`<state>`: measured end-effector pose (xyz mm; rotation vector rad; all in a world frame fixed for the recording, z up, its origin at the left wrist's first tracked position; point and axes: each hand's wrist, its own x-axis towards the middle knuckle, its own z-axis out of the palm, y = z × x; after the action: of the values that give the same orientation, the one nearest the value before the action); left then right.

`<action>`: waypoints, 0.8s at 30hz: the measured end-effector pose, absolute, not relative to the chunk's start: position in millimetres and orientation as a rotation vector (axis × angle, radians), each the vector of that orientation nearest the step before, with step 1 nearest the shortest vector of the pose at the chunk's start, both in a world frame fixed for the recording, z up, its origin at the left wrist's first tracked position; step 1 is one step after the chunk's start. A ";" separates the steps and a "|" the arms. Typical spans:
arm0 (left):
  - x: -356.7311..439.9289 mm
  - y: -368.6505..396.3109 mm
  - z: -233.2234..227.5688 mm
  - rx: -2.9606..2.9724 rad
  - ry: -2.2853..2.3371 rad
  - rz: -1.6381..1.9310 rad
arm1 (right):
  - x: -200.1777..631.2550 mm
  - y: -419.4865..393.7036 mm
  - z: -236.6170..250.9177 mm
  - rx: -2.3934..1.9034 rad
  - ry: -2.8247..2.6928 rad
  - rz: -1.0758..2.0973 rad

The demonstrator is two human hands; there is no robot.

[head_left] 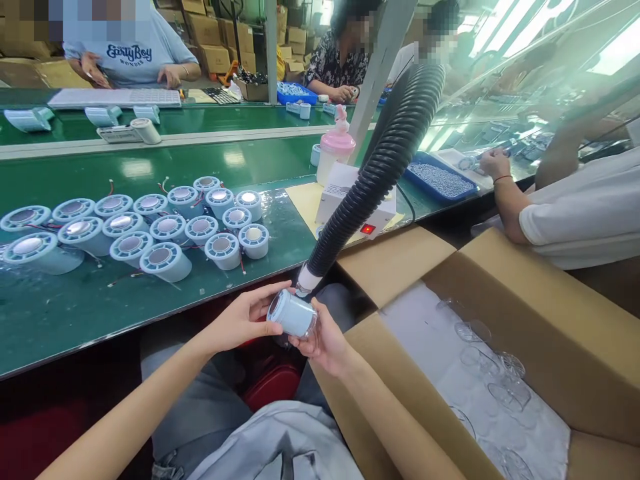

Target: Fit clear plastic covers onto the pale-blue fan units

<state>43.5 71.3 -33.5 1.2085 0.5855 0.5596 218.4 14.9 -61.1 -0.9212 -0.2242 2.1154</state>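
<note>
Here, two hands (left [246, 321], right [323, 343]) hold one pale-blue housing [293, 315].

1. A pale blue round plastic housing [293, 315] sits between the left hand [245, 320] and the right hand [323, 343], in front of the green conveyor table [75, 313].
2. A black ribbed hose [380, 167] ends just behind the housing.
3. A cluster of matching round housings [150, 227] lies on the table, to the left.
4. An open brown cardboard box [540, 333] stands to the right, with clear plastic domes [495, 373] in it.
5. A white box-shaped device [355, 200] sits on the table behind the hose.
</note>
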 end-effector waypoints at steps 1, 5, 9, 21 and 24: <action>40.8 68.2 -31.9 1.237 0.576 0.550 | 220.0 11.8 -58.3 -0.939 -0.238 2.134; 30.4 51.3 -23.3 1.422 0.580 0.508 | 227.5 -4.2 -43.3 -1.007 -0.265 2.256; 25.4 35.5 -14.9 1.628 0.625 0.471 | 231.4 -15.6 -26.2 -1.093 -0.232 2.412; 19.8 10.8 8.7 1.431 0.792 0.420 | 241.7 -43.7 -26.5 -0.916 -1.685 1.107; 14.3 10.4 5.5 1.458 0.767 0.420 | 241.3 -45.2 -24.6 -0.946 -1.626 1.232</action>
<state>14.3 10.4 5.5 1.4581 0.7674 0.4199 241.3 -45.2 -24.6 -0.9458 -1.6256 1.2324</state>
